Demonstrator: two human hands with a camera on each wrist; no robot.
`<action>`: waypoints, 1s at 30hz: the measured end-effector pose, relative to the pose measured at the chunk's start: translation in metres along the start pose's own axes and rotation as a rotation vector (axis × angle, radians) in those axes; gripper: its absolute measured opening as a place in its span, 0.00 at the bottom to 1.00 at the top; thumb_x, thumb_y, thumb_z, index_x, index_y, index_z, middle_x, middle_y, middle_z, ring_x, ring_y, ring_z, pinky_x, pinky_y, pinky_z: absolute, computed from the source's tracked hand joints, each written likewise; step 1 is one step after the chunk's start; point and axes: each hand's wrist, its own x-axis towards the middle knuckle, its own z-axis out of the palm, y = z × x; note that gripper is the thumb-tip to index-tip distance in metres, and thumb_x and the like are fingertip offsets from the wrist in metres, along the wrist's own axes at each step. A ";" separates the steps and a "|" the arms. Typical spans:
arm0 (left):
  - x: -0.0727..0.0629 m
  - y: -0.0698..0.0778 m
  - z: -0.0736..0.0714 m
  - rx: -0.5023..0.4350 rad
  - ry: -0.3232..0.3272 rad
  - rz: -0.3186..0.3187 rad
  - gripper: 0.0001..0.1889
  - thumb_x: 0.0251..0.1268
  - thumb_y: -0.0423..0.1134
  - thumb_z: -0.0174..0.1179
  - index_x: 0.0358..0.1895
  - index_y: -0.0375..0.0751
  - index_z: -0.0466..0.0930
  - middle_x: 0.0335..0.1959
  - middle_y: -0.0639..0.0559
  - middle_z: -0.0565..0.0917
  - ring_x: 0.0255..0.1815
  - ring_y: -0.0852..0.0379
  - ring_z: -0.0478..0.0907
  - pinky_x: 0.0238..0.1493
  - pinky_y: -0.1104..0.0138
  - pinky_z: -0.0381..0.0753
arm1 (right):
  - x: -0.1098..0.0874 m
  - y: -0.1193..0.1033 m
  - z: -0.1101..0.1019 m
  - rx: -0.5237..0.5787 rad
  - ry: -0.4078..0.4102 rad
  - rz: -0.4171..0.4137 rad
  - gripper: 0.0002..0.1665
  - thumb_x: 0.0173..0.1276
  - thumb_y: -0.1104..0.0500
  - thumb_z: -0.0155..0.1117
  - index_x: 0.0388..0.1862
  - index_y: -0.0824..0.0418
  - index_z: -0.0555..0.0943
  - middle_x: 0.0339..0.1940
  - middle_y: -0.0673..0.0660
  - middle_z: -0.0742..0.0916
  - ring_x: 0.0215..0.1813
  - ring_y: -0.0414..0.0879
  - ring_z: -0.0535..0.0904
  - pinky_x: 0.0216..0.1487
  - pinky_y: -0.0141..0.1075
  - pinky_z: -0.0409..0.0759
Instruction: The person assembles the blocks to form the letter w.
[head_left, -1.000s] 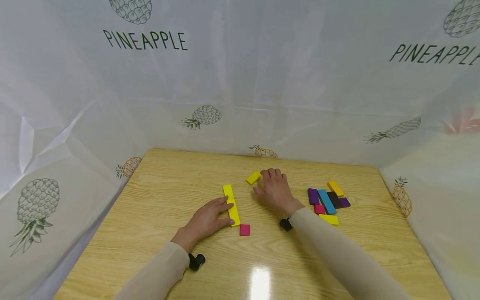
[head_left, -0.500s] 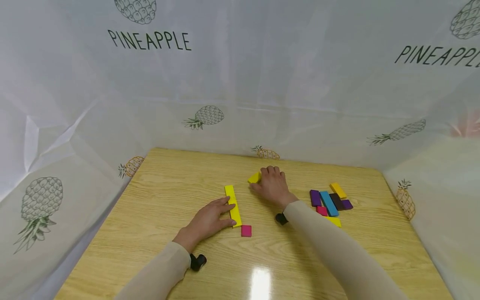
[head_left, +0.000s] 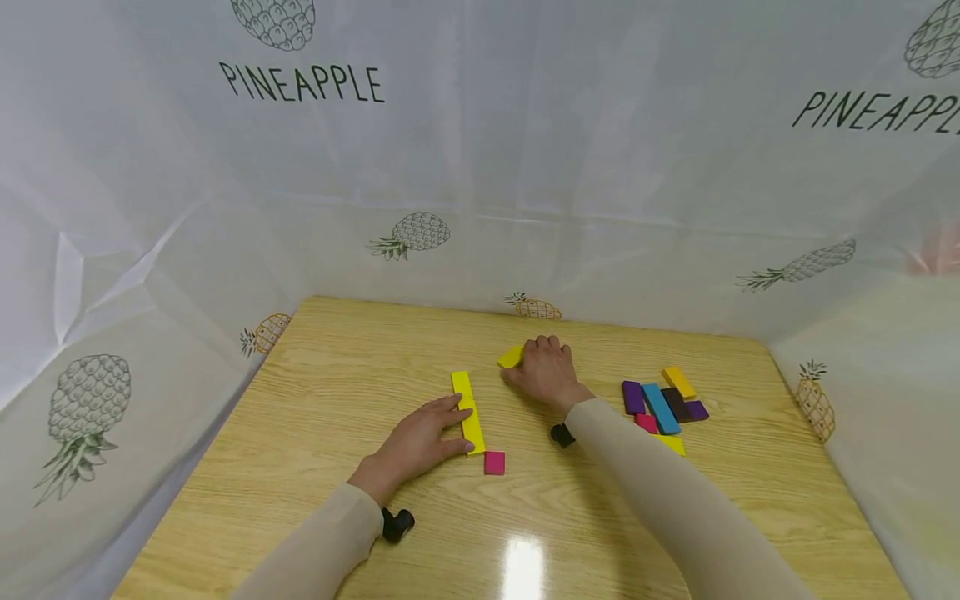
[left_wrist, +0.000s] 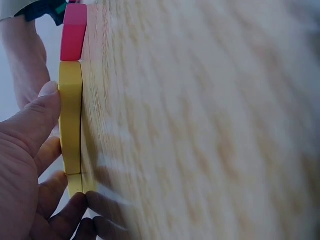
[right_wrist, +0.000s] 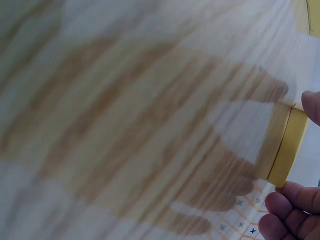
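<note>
Both hands work over yellow blocks on a wooden table. In the head view my left hand (head_left: pixel 416 440) rests along the left side of a yellow strip (head_left: pixel 472 429), thumb and fingertips touching it. The left wrist view shows a seam, so the strip is at least two yellow blocks (left_wrist: pixel 71 117) end to end. A pink square block (head_left: pixel 494 463) lies by the strip's near end. Farther back, my right hand (head_left: pixel 546 373) pinches a short yellow block (head_left: pixel 511 357) between thumb and index finger; in the right wrist view that block (right_wrist: pixel 288 147) sits at the tabletop.
To the right lies a cluster of blocks: purple (head_left: pixel 633 397), blue (head_left: pixel 661 408), black (head_left: pixel 677 404), orange (head_left: pixel 678 382), pink (head_left: pixel 645 423) and yellow (head_left: pixel 671 444), partly behind the right sleeve (head_left: pixel 660 492). A white pineapple-print sheet (head_left: pixel 480 167) hangs behind the table (head_left: pixel 360 342).
The right hand has closed in on the short yellow block and now pinches it, covering part of it. My left hand stays at the yellow strip. The head view has shifted slightly.
</note>
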 end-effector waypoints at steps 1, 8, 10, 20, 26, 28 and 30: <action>0.000 0.000 0.000 -0.002 0.000 0.000 0.32 0.72 0.58 0.67 0.74 0.51 0.78 0.83 0.50 0.67 0.83 0.45 0.63 0.81 0.45 0.66 | 0.000 0.001 0.000 -0.001 -0.005 0.005 0.40 0.74 0.30 0.62 0.54 0.68 0.81 0.49 0.64 0.83 0.55 0.61 0.75 0.58 0.57 0.75; 0.000 0.002 0.000 -0.008 -0.005 0.004 0.32 0.72 0.58 0.66 0.75 0.51 0.78 0.83 0.50 0.66 0.83 0.44 0.63 0.81 0.45 0.66 | -0.001 0.002 -0.001 0.023 0.001 0.010 0.36 0.72 0.34 0.64 0.51 0.68 0.79 0.42 0.61 0.80 0.50 0.59 0.74 0.52 0.53 0.73; 0.000 0.001 0.000 -0.007 -0.007 0.002 0.32 0.72 0.58 0.66 0.75 0.51 0.78 0.83 0.50 0.66 0.83 0.45 0.63 0.81 0.45 0.66 | -0.002 0.002 -0.001 0.031 0.002 0.000 0.35 0.72 0.35 0.65 0.51 0.67 0.78 0.41 0.61 0.79 0.50 0.59 0.72 0.52 0.51 0.71; -0.002 0.001 0.000 -0.008 -0.003 -0.004 0.32 0.72 0.58 0.67 0.75 0.51 0.77 0.83 0.50 0.66 0.83 0.45 0.63 0.81 0.45 0.66 | -0.011 0.004 -0.002 0.020 0.056 -0.074 0.33 0.70 0.36 0.68 0.51 0.64 0.76 0.42 0.60 0.79 0.49 0.57 0.72 0.49 0.50 0.70; -0.001 0.001 0.001 0.003 -0.007 -0.012 0.32 0.72 0.59 0.66 0.75 0.51 0.77 0.83 0.50 0.67 0.83 0.45 0.63 0.81 0.45 0.66 | -0.021 0.004 -0.005 0.004 0.065 -0.103 0.34 0.70 0.36 0.68 0.54 0.65 0.77 0.44 0.60 0.80 0.50 0.58 0.73 0.51 0.51 0.73; 0.000 0.001 0.001 0.002 -0.006 -0.012 0.32 0.72 0.59 0.66 0.75 0.51 0.77 0.83 0.49 0.67 0.83 0.45 0.63 0.81 0.45 0.66 | -0.025 0.004 -0.006 0.001 0.065 -0.112 0.34 0.71 0.37 0.68 0.54 0.65 0.77 0.45 0.60 0.80 0.51 0.58 0.73 0.51 0.51 0.73; -0.001 0.001 0.000 0.003 -0.007 -0.015 0.33 0.72 0.59 0.66 0.75 0.51 0.77 0.83 0.50 0.66 0.83 0.45 0.63 0.81 0.45 0.66 | -0.029 0.003 -0.008 -0.002 0.070 -0.125 0.34 0.70 0.37 0.69 0.54 0.66 0.77 0.46 0.61 0.81 0.51 0.58 0.73 0.51 0.51 0.73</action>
